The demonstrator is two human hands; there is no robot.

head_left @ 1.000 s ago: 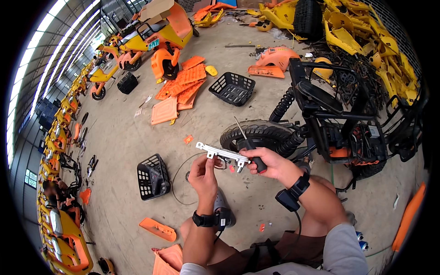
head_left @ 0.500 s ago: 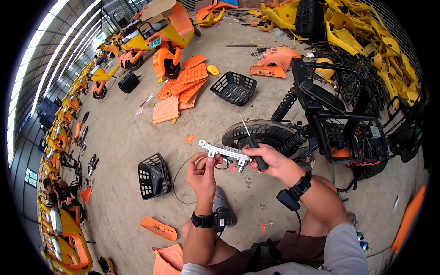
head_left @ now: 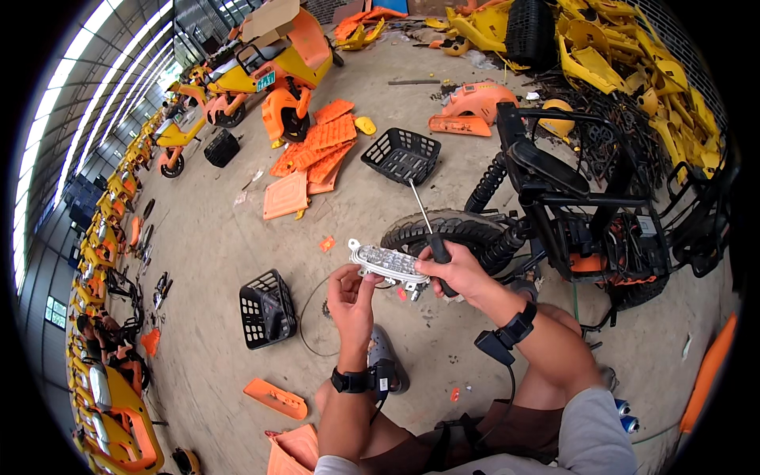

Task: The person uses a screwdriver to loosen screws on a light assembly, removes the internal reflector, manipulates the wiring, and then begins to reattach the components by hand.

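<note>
A white, oval lamp unit (head_left: 381, 261) with a clear ridged face and mounting tabs is held in front of me. My left hand (head_left: 350, 297) grips its lower left side with pinched fingers. My right hand (head_left: 457, 273) is closed on a black-handled screwdriver (head_left: 419, 207), its metal shaft pointing up and away, while the thumb presses on the lamp's right end. Behind both hands lies the rear tyre (head_left: 408, 229) of a stripped black scooter frame (head_left: 554, 182) with shock absorbers.
Black baskets (head_left: 265, 305) (head_left: 400, 154) lie on the concrete floor (head_left: 202, 245), with orange panels (head_left: 313, 158) beyond. Yellow body parts (head_left: 594, 63) are heaped at back right. Orange-and-yellow scooters (head_left: 289, 59) stand behind and along the left, where another person (head_left: 95, 332) is partly visible.
The lamp has been tilted, so its clear face now shows. My right hand has risen slightly, and the screwdriver's tip has moved higher.
</note>
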